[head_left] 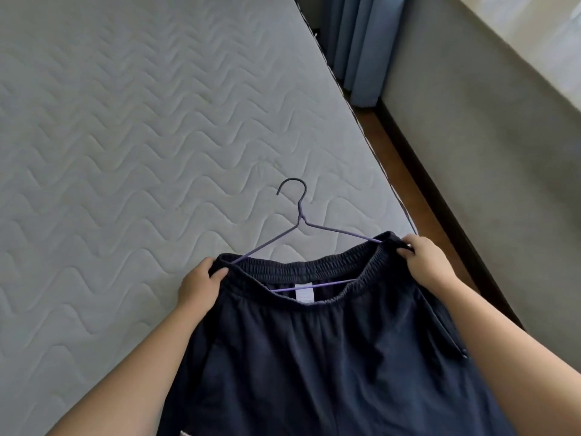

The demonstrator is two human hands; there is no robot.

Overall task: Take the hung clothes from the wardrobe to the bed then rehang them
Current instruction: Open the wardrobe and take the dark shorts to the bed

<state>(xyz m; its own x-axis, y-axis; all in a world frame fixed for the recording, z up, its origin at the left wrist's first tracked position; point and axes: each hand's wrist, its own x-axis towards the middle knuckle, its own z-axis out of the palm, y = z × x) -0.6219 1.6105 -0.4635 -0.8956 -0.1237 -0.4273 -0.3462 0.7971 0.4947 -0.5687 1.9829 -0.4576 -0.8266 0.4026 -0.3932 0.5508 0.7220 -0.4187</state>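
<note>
The fingers of the left hand [198, 286] are curled tight over the left end of the elastic waistband, thumb on the near side, pinching the cloth. The right hand [423, 262] does the same at the right end, fingers folded over the band. Between them hang dark navy shorts [314, 357], stretched open at the waist and held above the near edge of the bed [125, 136]. A thin purple wire hanger [301, 215] sits inside the waist: its lower bar crosses the opening, its two sloping arms disappear under the band near each hand, and its hook points away over the mattress. A small white label [304, 292] is sewn inside the back of the waistband; any writing on it is too small to read. The mattress is bare, grey, quilted in wavy lines. To the right lie a strip of brown floor [405, 171], a blue curtain [361, 48] and a grey wall [490, 127].
</note>
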